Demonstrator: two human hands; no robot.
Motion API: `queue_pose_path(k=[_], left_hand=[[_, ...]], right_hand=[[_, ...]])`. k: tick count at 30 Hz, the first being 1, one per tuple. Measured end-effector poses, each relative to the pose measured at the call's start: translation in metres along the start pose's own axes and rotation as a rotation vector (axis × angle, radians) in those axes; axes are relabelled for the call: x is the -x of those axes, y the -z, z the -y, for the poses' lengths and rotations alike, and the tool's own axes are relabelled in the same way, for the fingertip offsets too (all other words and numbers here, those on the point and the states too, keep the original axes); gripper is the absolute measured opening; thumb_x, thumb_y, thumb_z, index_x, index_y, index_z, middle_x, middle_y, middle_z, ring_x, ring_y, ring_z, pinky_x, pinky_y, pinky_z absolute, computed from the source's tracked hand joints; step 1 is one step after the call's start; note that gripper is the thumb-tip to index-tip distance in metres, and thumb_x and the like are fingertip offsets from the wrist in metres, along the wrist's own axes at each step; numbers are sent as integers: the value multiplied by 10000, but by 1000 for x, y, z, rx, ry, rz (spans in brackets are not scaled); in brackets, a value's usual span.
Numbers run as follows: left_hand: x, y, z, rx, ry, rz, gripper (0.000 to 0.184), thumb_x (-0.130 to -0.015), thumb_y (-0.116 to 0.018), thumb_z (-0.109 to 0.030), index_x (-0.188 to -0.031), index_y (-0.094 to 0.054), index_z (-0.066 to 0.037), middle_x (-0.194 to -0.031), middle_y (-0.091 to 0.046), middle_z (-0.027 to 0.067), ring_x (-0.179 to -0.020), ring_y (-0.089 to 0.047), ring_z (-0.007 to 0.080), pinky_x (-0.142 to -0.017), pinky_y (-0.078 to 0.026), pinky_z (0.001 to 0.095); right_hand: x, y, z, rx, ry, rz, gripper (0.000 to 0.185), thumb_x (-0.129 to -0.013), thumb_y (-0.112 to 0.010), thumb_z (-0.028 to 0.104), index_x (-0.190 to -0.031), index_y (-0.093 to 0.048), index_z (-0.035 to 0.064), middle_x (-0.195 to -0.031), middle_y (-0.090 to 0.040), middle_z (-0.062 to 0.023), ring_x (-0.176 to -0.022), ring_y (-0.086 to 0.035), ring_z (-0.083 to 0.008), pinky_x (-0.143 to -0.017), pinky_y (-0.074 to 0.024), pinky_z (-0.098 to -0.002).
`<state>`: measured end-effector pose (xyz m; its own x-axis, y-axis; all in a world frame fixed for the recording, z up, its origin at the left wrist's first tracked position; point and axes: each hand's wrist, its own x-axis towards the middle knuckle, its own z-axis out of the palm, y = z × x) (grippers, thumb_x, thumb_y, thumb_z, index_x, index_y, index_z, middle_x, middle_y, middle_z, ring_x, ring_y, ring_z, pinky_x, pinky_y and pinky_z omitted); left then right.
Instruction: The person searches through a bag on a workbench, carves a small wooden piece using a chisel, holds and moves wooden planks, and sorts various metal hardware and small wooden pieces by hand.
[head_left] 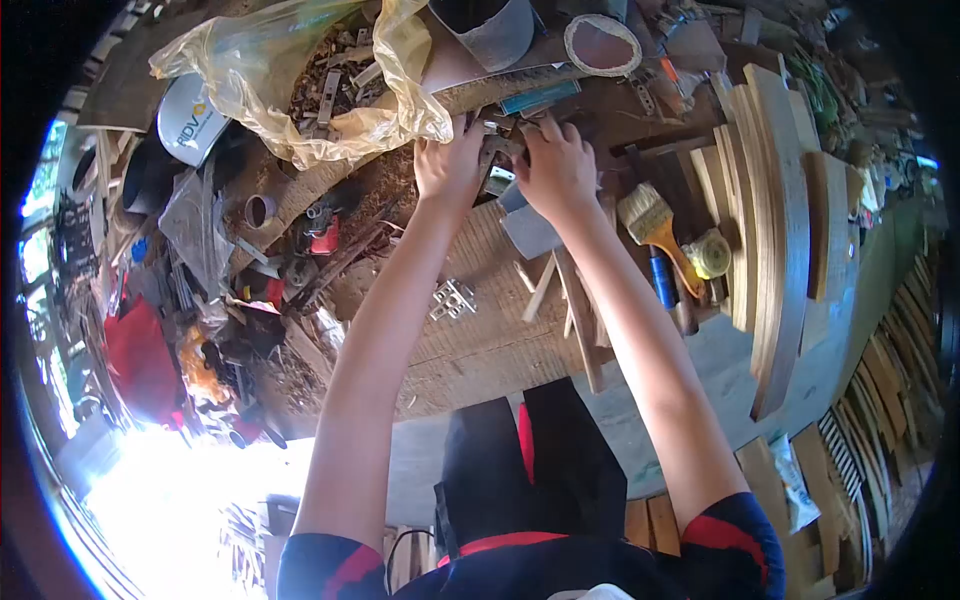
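My left hand [448,165] reaches to the far part of the workbench, its fingers bent at some small metal pieces [497,148]. Close beside it, my right hand [557,168] curls over the same spot from the other side. What either hand grips is too small and too covered to make out. A small shiny metal fitting [499,181] lies between the wrists. Under my right wrist is a grey folded sheet [530,230]. Nearer to me, a little cluster of silvery metal fittings [454,299] rests on the wooden board [470,350].
A yellowish plastic bag [265,90] with shavings sits at the far left, near a white cap [192,120]. Right of my arm are a paintbrush [655,225], a tape roll [709,254] and stacked wooden strips [770,220]. A red cloth-like item [143,360] is among clutter at left.
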<state>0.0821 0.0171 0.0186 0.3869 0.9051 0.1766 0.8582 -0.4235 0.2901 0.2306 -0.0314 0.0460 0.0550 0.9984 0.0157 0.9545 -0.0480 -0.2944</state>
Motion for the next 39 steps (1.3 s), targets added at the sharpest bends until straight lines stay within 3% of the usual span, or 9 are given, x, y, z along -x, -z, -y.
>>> queue_pose_path(k=[3,5,6,11,19,27,30,34,39], left_hand=[[9,-6,0,-331,-31,-79,311,-785,-628,-238,-1093,-605,-201,-1139,-580,4,-925,-605,243,-790,-441,431],[13,-5,-3,-347,182,-72,330,-779,-634,-260,-1105,-607,-212,-1077,-611,16,-897,-609,232,-806,-415,438],[14,-5,2,-237,173,-127,315,-750,-666,-266,-1056,-638,-196,-979,-643,45,-855,-614,257,-773,-434,430],[18,-7,8,-111,108,-358,246,-683,-726,-237,-906,-687,-143,-840,-659,86,-757,-620,289,-692,-466,402],[21,-1,17,-77,51,-387,84,-781,-661,-147,-834,-640,-85,-751,-630,101,-652,-608,286,-600,-465,372],[28,-1,28,36,83,-420,113,-793,-628,-150,-831,-571,-59,-801,-611,107,-737,-593,302,-681,-447,401],[31,1,31,-110,149,-457,84,-796,-630,-175,-847,-596,-117,-796,-626,55,-759,-602,259,-703,-435,377],[31,1,30,-194,180,-483,98,-799,-628,-196,-839,-615,-107,-792,-642,60,-757,-610,267,-713,-426,401],[26,1,21,-221,382,-520,96,-758,-664,-218,-767,-610,-139,-779,-632,32,-764,-596,242,-725,-405,385]], right_hand=[[4,-8,-18,-90,28,-24,365,-785,-610,246,-1131,-566,140,-1169,-517,-63,-1084,-489,-290,-836,-441,-441],[7,-16,-24,-123,104,-162,347,-798,-591,232,-1131,-567,138,-1157,-517,-78,-1063,-498,-304,-849,-441,-431],[7,-18,-25,-128,106,-156,347,-798,-591,232,-1131,-567,138,-1157,-517,-78,-1063,-498,-304,-849,-441,-431],[5,-23,-35,-205,194,-310,263,-774,-605,174,-1025,-578,101,-1095,-517,-95,-1021,-502,-326,-812,-458,-436],[19,-18,-34,-214,152,-429,174,-790,-625,177,-921,-555,88,-1045,-506,-124,-973,-494,-363,-758,-487,-429],[20,-27,-35,-280,134,-451,171,-803,-625,187,-924,-538,102,-1044,-497,-137,-995,-489,-380,-781,-477,-437],[20,-28,-37,-282,145,-473,162,-809,-619,192,-921,-541,105,-1043,-496,-138,-991,-492,-379,-788,-474,-437],[21,-29,-37,-287,143,-485,167,-800,-621,189,-918,-542,101,-1043,-496,-138,-985,-494,-378,-790,-473,-437],[24,-30,-38,-300,117,-495,175,-768,-627,207,-903,-550,126,-1054,-502,-97,-1033,-457,-360,-851,-411,-483]])
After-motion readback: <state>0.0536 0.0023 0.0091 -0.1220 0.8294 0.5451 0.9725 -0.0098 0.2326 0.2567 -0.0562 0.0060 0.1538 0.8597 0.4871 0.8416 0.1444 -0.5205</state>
